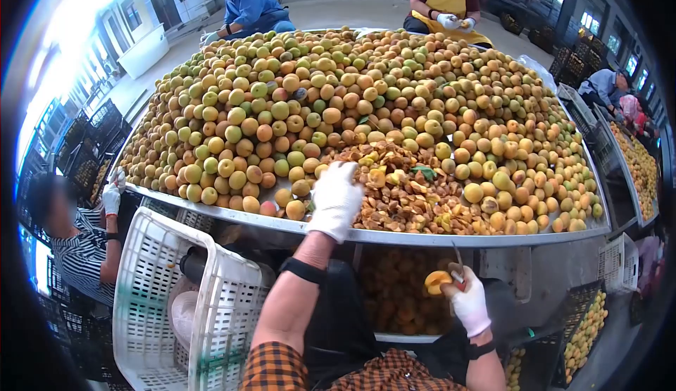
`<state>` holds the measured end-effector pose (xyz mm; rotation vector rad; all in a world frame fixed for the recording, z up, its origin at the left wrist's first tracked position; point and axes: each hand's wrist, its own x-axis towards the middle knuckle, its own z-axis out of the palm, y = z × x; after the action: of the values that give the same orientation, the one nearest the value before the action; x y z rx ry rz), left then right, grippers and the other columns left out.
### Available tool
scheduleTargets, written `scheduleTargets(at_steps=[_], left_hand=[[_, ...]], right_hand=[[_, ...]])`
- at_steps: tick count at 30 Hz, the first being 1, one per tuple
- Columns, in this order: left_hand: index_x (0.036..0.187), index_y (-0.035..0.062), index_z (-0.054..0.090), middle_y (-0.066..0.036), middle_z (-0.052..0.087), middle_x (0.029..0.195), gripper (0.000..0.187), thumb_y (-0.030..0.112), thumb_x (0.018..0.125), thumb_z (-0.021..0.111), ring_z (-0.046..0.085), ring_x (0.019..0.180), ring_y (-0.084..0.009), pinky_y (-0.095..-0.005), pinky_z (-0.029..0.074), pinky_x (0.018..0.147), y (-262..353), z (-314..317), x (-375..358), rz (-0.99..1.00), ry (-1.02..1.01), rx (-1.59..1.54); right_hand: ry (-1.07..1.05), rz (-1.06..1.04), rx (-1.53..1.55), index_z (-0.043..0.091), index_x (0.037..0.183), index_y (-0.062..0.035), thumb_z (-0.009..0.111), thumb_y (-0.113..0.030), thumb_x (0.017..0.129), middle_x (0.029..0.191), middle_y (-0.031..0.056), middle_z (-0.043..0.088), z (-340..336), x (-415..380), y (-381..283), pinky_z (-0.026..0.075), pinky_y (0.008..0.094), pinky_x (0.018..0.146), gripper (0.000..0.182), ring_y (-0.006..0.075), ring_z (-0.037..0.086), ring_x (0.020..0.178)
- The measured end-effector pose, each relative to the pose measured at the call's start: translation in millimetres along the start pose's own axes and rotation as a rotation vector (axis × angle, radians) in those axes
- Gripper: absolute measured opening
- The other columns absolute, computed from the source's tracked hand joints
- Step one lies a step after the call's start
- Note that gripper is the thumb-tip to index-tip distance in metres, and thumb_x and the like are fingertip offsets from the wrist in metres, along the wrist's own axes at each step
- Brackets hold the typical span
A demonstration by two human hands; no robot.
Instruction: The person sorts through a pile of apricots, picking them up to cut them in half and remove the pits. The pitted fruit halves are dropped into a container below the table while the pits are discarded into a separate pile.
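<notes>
A white glove covers my left hand [336, 197], which reaches over the near edge of the metal table [282, 223]. Its fingers touch or hover at the left side of a heap of cut apricot pieces [401, 187]; what they hold, if anything, is hidden. My right hand [468, 303], also gloved, is below the table edge. It grips a small knife [458, 268] with its blade pointing up, and a cut-open apricot [437, 282] at its fingers. Whole apricots [239, 116] are piled across the table around the cut pieces.
A white plastic crate [165, 306] stands at lower left. Beneath the table is a container of fruit [401, 292]. A person in stripes [81, 250] sits at left; two people work across the table. Black crates [584, 328] with fruit stand at lower right.
</notes>
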<state>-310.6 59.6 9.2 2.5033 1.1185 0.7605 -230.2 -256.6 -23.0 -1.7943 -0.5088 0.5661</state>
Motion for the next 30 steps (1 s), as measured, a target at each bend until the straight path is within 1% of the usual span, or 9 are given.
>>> scheduleTargets(at_steps=[1,5,9,11,13,17,23,27,30], left_hand=[[0.112,0.0125,0.063,-0.011,0.061,0.111,0.037,0.018,0.075,0.065,0.058,0.105,-0.0310,-0.0396,0.047,0.089,-18.7,-8.5,4.9,-0.062,0.005,0.089],[0.106,0.0113,0.063,-0.013,0.062,0.107,0.031,0.017,0.076,0.063,0.059,0.102,-0.0329,-0.0425,0.048,0.087,-81.5,-26.8,22.3,-0.253,-0.246,0.340],[0.099,0.0110,0.063,-0.017,0.063,0.101,0.027,0.027,0.077,0.066,0.062,0.096,-0.0352,-0.0449,0.049,0.082,-108.6,-11.8,17.1,-0.096,-0.217,0.345],[0.108,0.0075,0.062,-0.015,0.065,0.101,0.031,0.018,0.079,0.067,0.065,0.094,-0.0272,-0.0379,0.051,0.081,-96.4,-18.9,15.0,-0.104,-0.215,0.260],[0.119,0.0036,0.059,-0.010,0.065,0.106,0.041,0.003,0.079,0.066,0.063,0.093,-0.0165,-0.0282,0.050,0.081,-89.4,-18.8,5.3,-0.193,-0.083,-0.749],[0.129,0.0022,0.053,-0.007,0.062,0.112,0.054,-0.008,0.076,0.065,0.059,0.099,-0.0135,-0.0252,0.049,0.087,-12.4,-59.0,-33.0,-0.305,-0.311,-1.333],[0.130,0.0017,0.052,-0.007,0.059,0.122,0.057,-0.009,0.075,0.065,0.057,0.110,-0.0169,-0.0274,0.048,0.093,59.1,-64.1,-94.3,-0.205,-0.450,-1.599],[0.128,0.0028,0.055,-0.007,0.052,0.132,0.055,-0.011,0.075,0.058,0.053,0.115,-0.0161,-0.0263,0.046,0.092,70.1,-60.4,-121.2,0.098,-0.396,-1.189],[0.136,0.0031,0.046,-0.008,0.053,0.129,0.058,-0.004,0.079,0.059,0.051,0.116,-0.0159,-0.0275,0.043,0.095,90.7,-76.0,-138.4,-0.130,-0.383,-1.478]], right_hand=[[0.046,-0.094,-0.062,0.059,0.111,0.0020,0.067,-0.004,0.081,0.087,0.0043,0.062,5.7,1.3,6.2,0.048,0.0218,0.066,0.032,0.0079,0.058,0.076],[0.000,0.413,0.303,0.055,0.119,0.0005,0.065,-0.006,0.082,0.073,0.0017,0.056,7.5,-1.7,-8.0,0.042,0.0201,0.055,0.040,0.0070,0.051,0.059],[-0.100,0.352,0.204,0.058,0.114,0.0007,0.065,-0.007,0.082,0.072,0.0000,0.056,21.8,8.2,-7.8,0.039,0.0202,0.051,0.033,0.0058,0.049,0.057],[-0.092,0.325,0.221,0.060,0.111,0.0010,0.065,-0.007,0.082,0.071,0.0005,0.056,22.8,9.2,-17.2,0.038,0.0198,0.050,0.030,0.0056,0.050,0.056],[-0.084,0.324,0.265,0.060,0.111,0.0015,0.065,-0.007,0.082,0.069,0.0002,0.056,20.4,9.0,-29.1,0.038,0.0199,0.050,0.030,0.0054,0.050,0.057],[-0.130,0.258,0.336,0.061,0.109,0.0016,0.063,-0.004,0.084,0.066,-0.0001,0.055,22.5,8.1,-68.9,0.037,0.0198,0.049,0.026,0.0052,0.048,0.055],[-0.218,-0.008,0.368,0.058,0.118,0.0029,0.070,-0.011,0.084,0.085,0.0003,0.060,33.1,3.1,-109.5,0.043,0.0196,0.067,0.039,0.0043,0.052,0.075],[-0.359,-0.136,0.358,0.057,0.117,0.0001,0.071,-0.019,0.086,0.097,0.0009,0.063,37.3,1.8,-108.1,0.043,0.0209,0.080,0.039,0.0067,0.053,0.090],[-0.417,-0.041,0.579,0.056,0.117,-0.0025,0.067,-0.020,0.089,0.077,-0.0004,0.059,24.9,-6.5,-106.2,0.044,0.0208,0.056,0.035,0.0062,0.053,0.065]])
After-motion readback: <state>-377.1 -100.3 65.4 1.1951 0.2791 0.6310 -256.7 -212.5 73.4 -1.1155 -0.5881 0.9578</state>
